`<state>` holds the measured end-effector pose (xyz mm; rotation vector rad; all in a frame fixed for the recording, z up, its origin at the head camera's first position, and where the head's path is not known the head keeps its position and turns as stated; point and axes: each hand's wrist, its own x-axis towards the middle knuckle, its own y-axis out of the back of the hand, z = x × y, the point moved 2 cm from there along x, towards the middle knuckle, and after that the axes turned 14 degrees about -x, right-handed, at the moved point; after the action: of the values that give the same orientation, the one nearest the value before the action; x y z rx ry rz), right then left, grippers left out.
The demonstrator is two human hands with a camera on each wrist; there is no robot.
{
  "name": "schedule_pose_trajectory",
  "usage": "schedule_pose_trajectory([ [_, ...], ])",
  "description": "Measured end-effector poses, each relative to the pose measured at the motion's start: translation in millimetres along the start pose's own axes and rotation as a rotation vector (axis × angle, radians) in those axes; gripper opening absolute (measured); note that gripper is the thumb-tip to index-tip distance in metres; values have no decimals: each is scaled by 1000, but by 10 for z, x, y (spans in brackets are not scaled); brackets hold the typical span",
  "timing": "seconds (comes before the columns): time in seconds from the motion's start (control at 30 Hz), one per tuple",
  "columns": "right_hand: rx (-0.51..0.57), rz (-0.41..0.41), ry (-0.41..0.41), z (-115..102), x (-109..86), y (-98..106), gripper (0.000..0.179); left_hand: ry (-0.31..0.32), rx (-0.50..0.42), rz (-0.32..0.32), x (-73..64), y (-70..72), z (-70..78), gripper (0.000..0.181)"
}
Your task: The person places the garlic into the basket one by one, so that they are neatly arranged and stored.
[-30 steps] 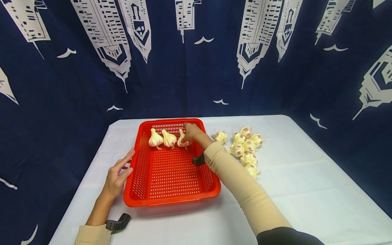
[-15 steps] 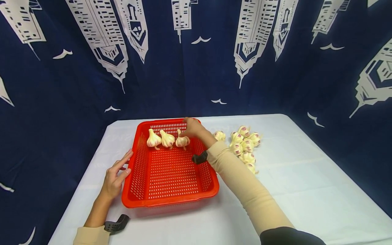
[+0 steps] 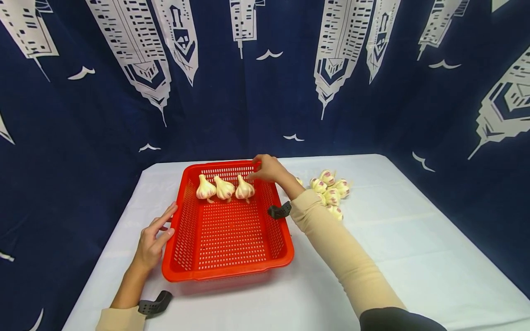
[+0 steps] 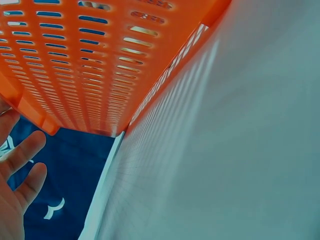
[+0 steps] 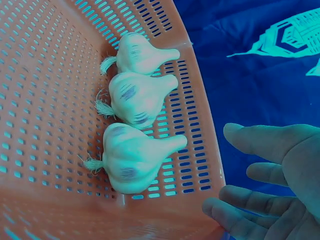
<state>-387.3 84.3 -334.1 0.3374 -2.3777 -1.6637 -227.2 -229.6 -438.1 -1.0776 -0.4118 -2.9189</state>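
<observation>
Head view shows three garlic bulbs (image 3: pixel 224 189) lying in a row along the far end of a red perforated plastic basket (image 3: pixel 227 274), cream-white and plump, each with a tapering neck leaning up toward the slotted end wall and a wispy tuft of roots toward the basket's floor. From my right wrist I see purplish streaks on their rounded sides, and they sit so close together that I cannot tell whether all of them touch. My right hand (image 3: pixel 271 168) is at the far right corner of the basket, just beside the nearest bulb but apart from it, with thumb and fingers extended and spaced, nothing between them; I cannot tell whether a finger brushes the rim. That arm, in a beige sleeve (image 3: pixel 339 257), reaches forward across the basket's right side, and a black wrist mount (image 3: pixel 279 210) hangs below the wrist. My left hand (image 3: pixel 153 239) is against the basket's left rim, fingers straight and apart, fingertips touching it without grasping. To the right, more garlic heads (image 3: pixel 332 195) lie clustered on the white tablecloth (image 3: pixel 414 239), partly hidden by my right forearm, before a navy curtain (image 3: pixel 256 105) printed with white buildings
</observation>
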Motion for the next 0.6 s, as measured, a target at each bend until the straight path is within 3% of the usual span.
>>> schedule_pose_trajectory([
  [0.33, 63, 131, 88, 219, -75, 117, 47, -7, -4, 2, 8, -1, 5, 56],
  [0.6, 76, 160, 44, 455, -111, 144, 44, 5, -5, 3, -1, 7, -21, 56],
])
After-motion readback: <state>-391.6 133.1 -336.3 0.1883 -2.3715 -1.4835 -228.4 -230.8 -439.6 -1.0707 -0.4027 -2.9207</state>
